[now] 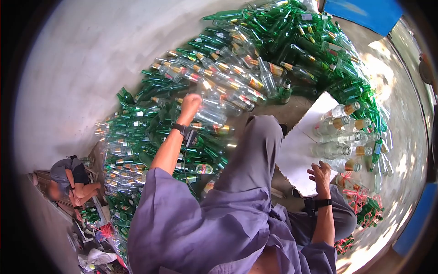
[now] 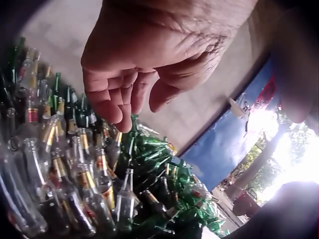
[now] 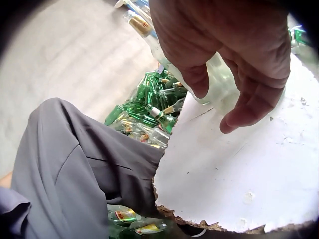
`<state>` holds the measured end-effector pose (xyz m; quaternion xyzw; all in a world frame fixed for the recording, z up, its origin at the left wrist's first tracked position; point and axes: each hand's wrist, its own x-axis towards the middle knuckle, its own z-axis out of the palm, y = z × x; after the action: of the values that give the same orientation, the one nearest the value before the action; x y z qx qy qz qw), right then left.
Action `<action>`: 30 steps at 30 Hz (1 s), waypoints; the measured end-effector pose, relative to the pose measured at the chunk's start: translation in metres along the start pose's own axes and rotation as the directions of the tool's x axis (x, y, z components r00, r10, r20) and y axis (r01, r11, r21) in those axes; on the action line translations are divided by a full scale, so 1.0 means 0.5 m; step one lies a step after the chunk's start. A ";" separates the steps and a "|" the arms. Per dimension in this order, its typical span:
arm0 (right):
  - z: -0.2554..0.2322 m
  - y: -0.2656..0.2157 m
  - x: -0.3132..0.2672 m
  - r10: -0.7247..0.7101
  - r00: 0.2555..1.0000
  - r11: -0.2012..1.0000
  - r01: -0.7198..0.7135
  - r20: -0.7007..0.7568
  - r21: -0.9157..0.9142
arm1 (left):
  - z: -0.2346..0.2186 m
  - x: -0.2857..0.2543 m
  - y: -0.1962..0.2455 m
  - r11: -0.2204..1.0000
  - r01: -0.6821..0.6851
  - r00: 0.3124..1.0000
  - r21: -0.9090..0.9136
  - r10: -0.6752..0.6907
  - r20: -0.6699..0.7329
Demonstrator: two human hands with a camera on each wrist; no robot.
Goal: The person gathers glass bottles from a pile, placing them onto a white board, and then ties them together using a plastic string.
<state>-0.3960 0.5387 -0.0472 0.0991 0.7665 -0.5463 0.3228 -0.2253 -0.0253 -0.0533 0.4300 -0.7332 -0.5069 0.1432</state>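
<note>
My left hand (image 1: 190, 106) is over the heap of bottles, its fingers loosely curled in the left wrist view, with nothing held. Beneath and beside it lie clear glass bottles (image 1: 211, 113) with gold-foiled necks. On the right, my right hand (image 1: 320, 172) is held over the edge of a white board (image 1: 296, 155), thumb and fingers apart. A clear bottle (image 3: 215, 79) shows behind those fingers in the right wrist view, partly hidden by the hand. Several clear bottles (image 1: 331, 150) are grouped on the board, necks toward the right in the head view.
Green bottles (image 1: 269, 32) are piled against the pale wall (image 1: 91, 59). A bent knee (image 1: 262, 137) comes between the heap and the board. Red string (image 1: 358, 201) lies at the right by more green bottles. Another person (image 1: 75, 178) crouches at far left.
</note>
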 end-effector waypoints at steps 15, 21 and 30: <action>0.007 0.008 0.010 0.066 0.993 0.992 -0.055 0.093 -0.114 | 0.064 0.109 -0.218 0.843 0.422 0.872 -0.334 -0.478 -0.106; 0.011 0.016 0.018 0.086 0.990 0.986 -0.070 0.108 -0.151 | 0.061 0.157 -0.220 0.686 0.505 0.750 -0.523 -0.649 -0.127; 0.010 0.025 0.017 0.088 0.987 0.981 -0.062 0.136 -0.185 | -0.016 0.172 -0.234 0.506 0.195 0.774 -0.841 -0.606 -0.185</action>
<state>-0.3945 0.5375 -0.0631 0.0589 0.7832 -0.4680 0.4052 -0.2142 -0.1107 -0.1707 0.5919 -0.2546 -0.6756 0.3584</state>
